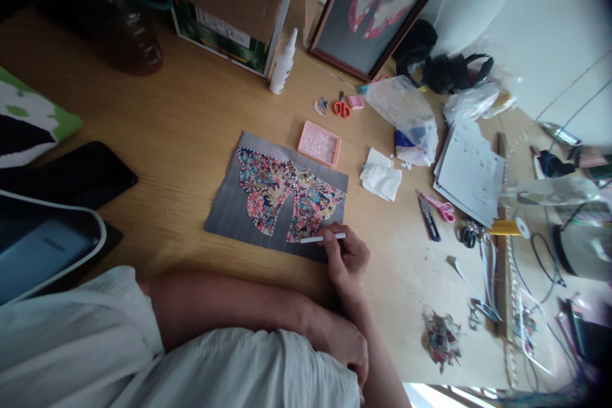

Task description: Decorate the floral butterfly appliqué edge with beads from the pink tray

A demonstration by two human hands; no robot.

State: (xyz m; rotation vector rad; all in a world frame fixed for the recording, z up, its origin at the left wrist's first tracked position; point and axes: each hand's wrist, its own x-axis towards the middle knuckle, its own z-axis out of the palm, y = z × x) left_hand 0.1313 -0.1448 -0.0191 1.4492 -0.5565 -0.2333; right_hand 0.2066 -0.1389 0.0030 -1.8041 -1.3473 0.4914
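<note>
My right hand (pixel 348 252) is closed in a pinch around a slim white pen-like stick (pixel 312 240). The stick's left end lies at the lower edge of a butterfly-shaped floral fabric piece (pixel 268 182), edged with small pale beads. This piece lies on a dark grey sheet (pixel 222 210); the right hand covers the sheet's lower right corner. Just above the sheet stands a pink tray (pixel 338 152) of tiny pale beads. My left hand (pixel 345 345) lies across my right forearm near my lap, fingers curled and mostly hidden; whatever they may hold cannot be seen.
A white nozzle bottle (pixel 283 67), orange-handled scissors (pixel 341 107) and a framed butterfly picture (pixel 377 6) stand or lie behind the sheet. To the right are a folded tissue (pixel 381 175), pink scissors (pixel 442 207) and papers (pixel 471 169). A black phone (pixel 90 172) lies left.
</note>
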